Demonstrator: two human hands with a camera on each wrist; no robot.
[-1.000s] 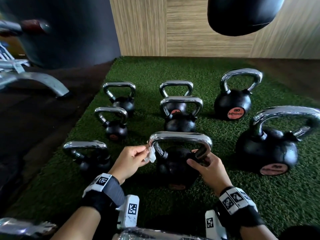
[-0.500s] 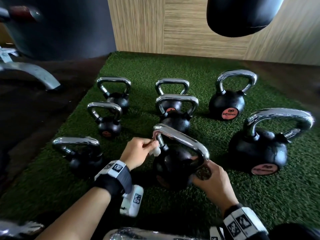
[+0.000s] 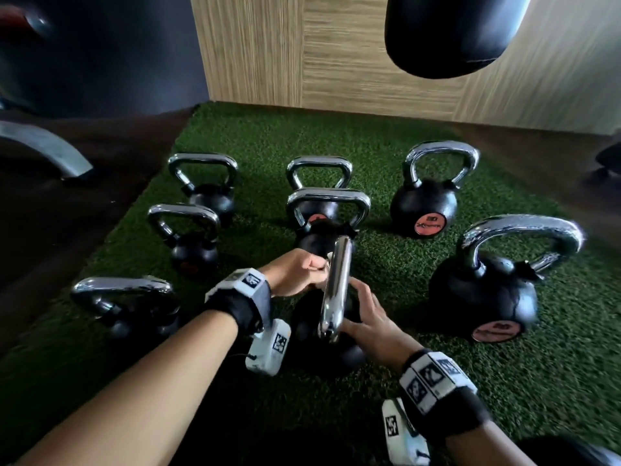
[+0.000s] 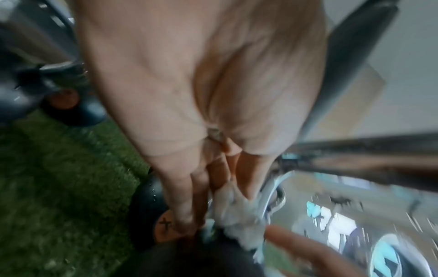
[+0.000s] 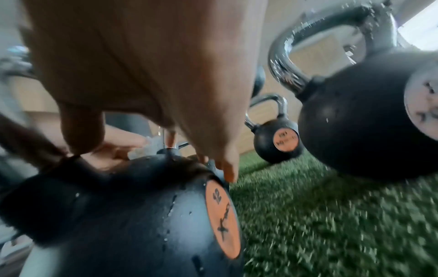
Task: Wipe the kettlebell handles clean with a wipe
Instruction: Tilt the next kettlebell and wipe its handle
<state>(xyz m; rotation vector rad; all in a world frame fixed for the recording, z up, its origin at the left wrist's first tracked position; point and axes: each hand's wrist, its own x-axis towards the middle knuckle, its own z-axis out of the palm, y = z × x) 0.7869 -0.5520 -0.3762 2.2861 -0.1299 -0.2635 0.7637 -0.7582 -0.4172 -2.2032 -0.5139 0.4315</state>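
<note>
The nearest black kettlebell (image 3: 329, 351) stands on the green turf, its chrome handle (image 3: 336, 287) end-on to me. My left hand (image 3: 321, 269) pinches a crumpled white wipe (image 3: 329, 258) against the far end of that handle. In the left wrist view the wipe (image 4: 237, 211) sits between thumb and fingers, against the chrome handle (image 4: 270, 193). My right hand (image 3: 356, 297) rests on the ball's right side with fingers spread. In the right wrist view the fingertips (image 5: 227, 168) touch the wet black body (image 5: 132, 215) above its orange label (image 5: 222, 217).
Several other chrome-handled kettlebells stand on the turf mat (image 3: 403, 381): a large one (image 3: 484, 297) close at right, one (image 3: 322, 237) just behind, one (image 3: 127, 307) at left. A black punching bag (image 3: 447, 31) hangs above. A metal bench leg (image 3: 50, 149) lies on the dark floor at left.
The near kettlebell has turned about a quarter turn, so its handle went from broadside to end-on. My left hand stayed on it with the wipe; my right hand moved round with the ball.
</note>
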